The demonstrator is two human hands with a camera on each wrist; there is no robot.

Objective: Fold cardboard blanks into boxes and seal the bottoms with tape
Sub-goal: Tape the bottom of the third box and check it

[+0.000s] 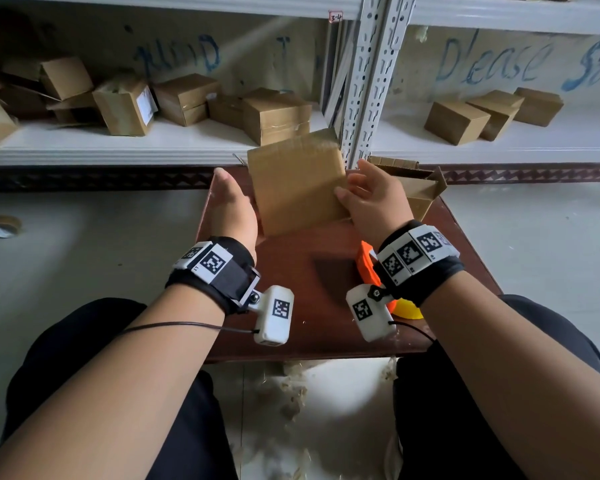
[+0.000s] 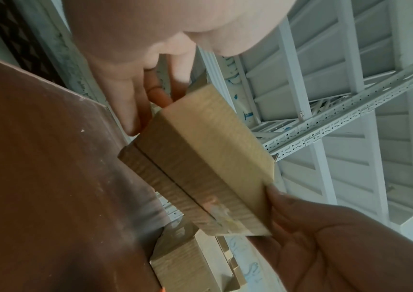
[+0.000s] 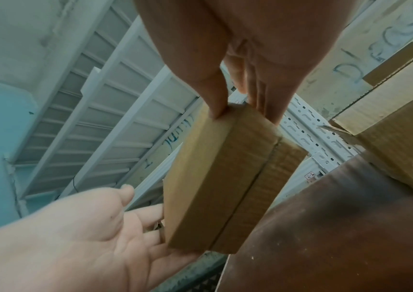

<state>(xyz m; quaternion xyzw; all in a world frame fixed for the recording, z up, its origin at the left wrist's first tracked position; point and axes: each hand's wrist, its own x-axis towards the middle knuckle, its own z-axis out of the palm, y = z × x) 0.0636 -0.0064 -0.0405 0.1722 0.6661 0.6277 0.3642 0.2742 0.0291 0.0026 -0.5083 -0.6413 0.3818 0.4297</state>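
Note:
A small brown cardboard box [image 1: 297, 188] is held tilted above the dark wooden table [image 1: 309, 306]. My right hand [image 1: 357, 188] pinches its right end, thumb on the near face and fingers behind; the right wrist view shows that pinch on the box [image 3: 212, 177]. My left hand [image 1: 232, 206] lies flat along the left side, its straight fingers [image 3: 150, 215] touching the cardboard. In the left wrist view the box [image 2: 212, 158] shows its underside, where two flaps meet in a seam with a shiny patch [image 2: 219, 210] near one end.
An orange and yellow tape dispenser [image 1: 369, 268] lies on the table under my right wrist. Another box with open flaps [image 1: 420, 192] stands at the table's far right. A tape roll [image 1: 5, 226] lies on the floor at left. Several folded boxes [image 1: 274, 116] fill the white shelves behind.

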